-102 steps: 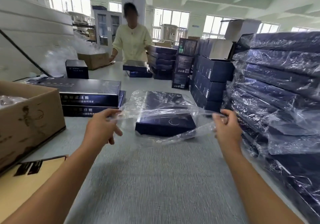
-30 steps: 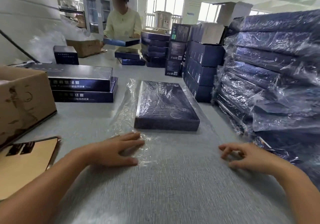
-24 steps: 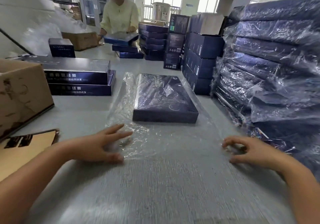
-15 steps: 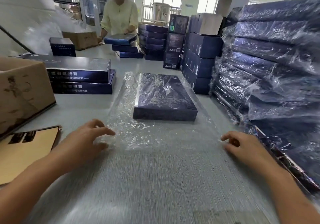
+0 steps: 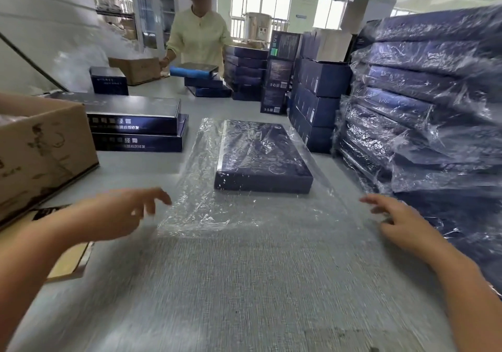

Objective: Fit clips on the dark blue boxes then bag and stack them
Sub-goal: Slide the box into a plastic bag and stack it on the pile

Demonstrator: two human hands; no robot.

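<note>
Looking down a grey textured table (image 5: 244, 283) in a bright, windowed packing room.
Beyond my right hand (image 5: 399, 224) I see a wall of bagged dark blue boxes (image 5: 423, 112); beyond my left hand (image 5: 114, 215), a cardboard carton (image 5: 40, 156) and two unbagged boxes (image 5: 135, 123). The dark blue box (image 5: 260, 158) lies flat inside its clear plastic bag (image 5: 217, 215), ahead and between both hands; each hovers with fingers loosely spread, gripping nothing, near the bag's open end.

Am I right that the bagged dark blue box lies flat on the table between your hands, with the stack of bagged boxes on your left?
Not quite: the head view shows the stack of bagged boxes on the right. The bagged dark blue box does lie flat on the table, ahead of and between the left hand and right hand.
</note>
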